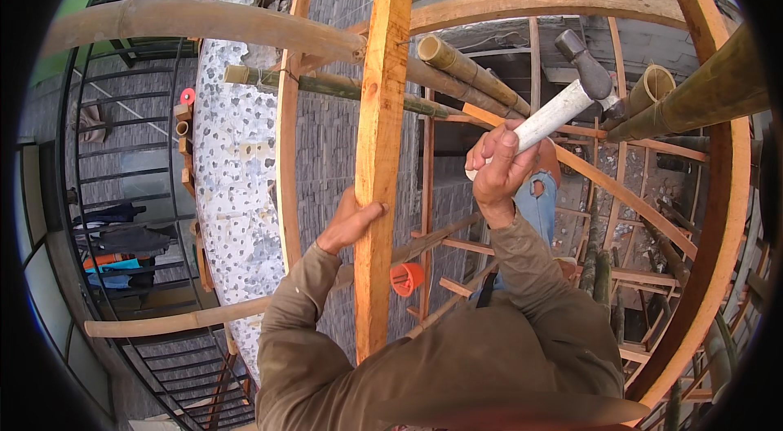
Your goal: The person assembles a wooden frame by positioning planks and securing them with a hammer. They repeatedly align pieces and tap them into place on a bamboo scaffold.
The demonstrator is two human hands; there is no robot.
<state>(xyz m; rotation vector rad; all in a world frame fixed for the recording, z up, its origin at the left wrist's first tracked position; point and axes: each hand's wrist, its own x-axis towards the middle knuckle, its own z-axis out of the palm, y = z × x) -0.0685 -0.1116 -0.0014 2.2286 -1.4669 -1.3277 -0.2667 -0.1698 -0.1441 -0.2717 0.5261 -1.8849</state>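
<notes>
While the left hand [351,221] is clasping a timber beam [381,129] before the body, thumb across it, the right hand [506,168], forearm [530,247] slanting inward, is clenching a pale-handled hammer [567,102] to the beam's right.

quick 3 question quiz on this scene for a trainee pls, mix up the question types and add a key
1. Which hand holds the hammer?
2. True or false: the person's left hand rests on the hammer's head.
3. Pick one. The small container seen just right of the long wooden beam in front of the person is: a) blue, b) orange-red, c) green.

Key:
1. The right hand.
2. False; it grips the wooden beam.
3. b
</notes>
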